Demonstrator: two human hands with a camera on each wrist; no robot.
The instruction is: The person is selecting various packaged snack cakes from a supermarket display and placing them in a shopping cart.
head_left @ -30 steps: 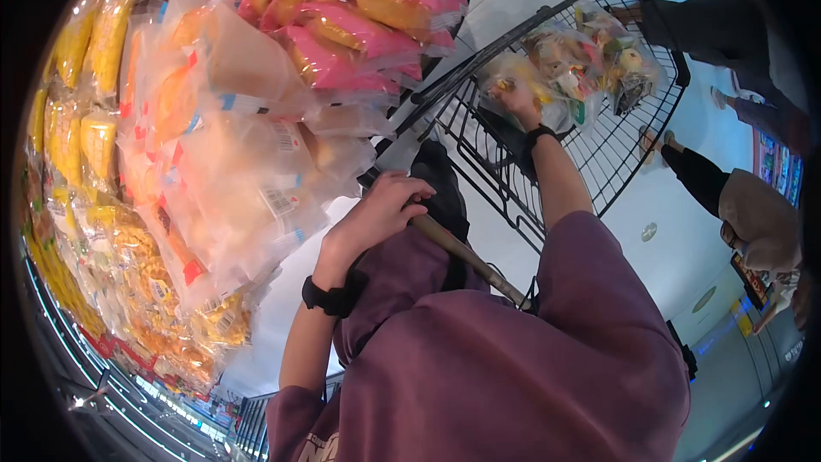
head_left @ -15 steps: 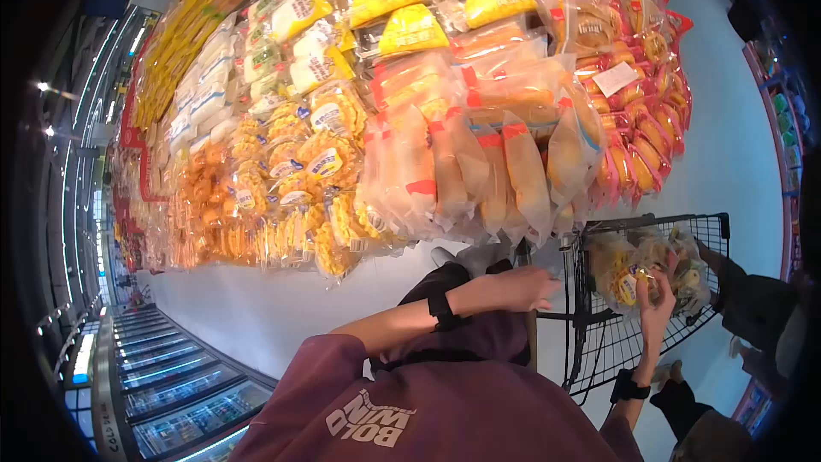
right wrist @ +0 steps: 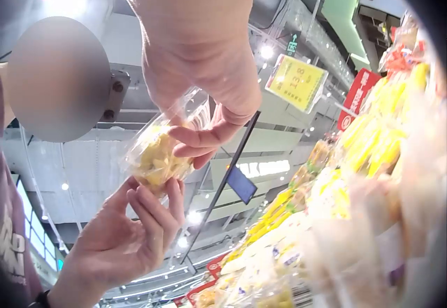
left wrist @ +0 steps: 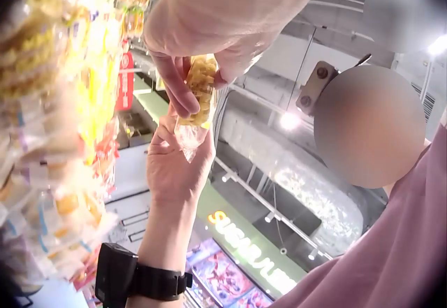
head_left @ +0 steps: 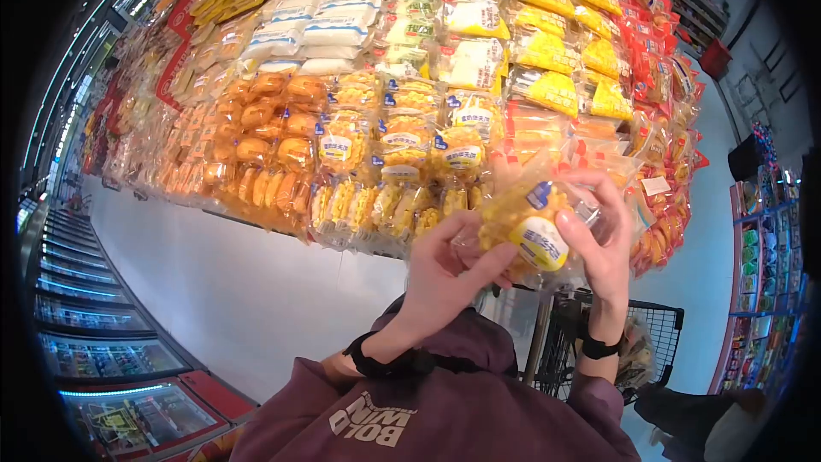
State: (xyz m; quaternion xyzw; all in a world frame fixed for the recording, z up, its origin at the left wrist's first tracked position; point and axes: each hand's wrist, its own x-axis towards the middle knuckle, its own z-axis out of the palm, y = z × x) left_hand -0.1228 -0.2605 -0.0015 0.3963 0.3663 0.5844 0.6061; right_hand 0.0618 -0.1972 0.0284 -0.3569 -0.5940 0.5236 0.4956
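Note:
A clear-wrapped waffle pack [head_left: 540,241] with a yellow-and-white label is held up in front of the bread display, label facing up in the head view. My left hand [head_left: 440,274] pinches its left side, thumb on the front near the label. On the other side my right hand [head_left: 605,235] grips the wrapper, thumb over the front and fingers behind. From the left wrist the waffle pack [left wrist: 201,88] shows edge-on between thumb and fingers. Similar waffle packs [head_left: 402,141] lie in rows on the display just beyond the hands.
Bagged breads [head_left: 265,145], white packets [head_left: 342,17] and yellow packets [head_left: 547,43] cover the display. At lower right stands a black wire cart [head_left: 663,325] with bagged goods, a person's dark-clothed leg [head_left: 684,415] beside it. Freezer cases [head_left: 128,359] line the left, stocked shelves [head_left: 761,248] the right.
My right hand has come up out of the cart with the waffle pack, and my left hand has moved over to hold it too. The view has swung toward the display.

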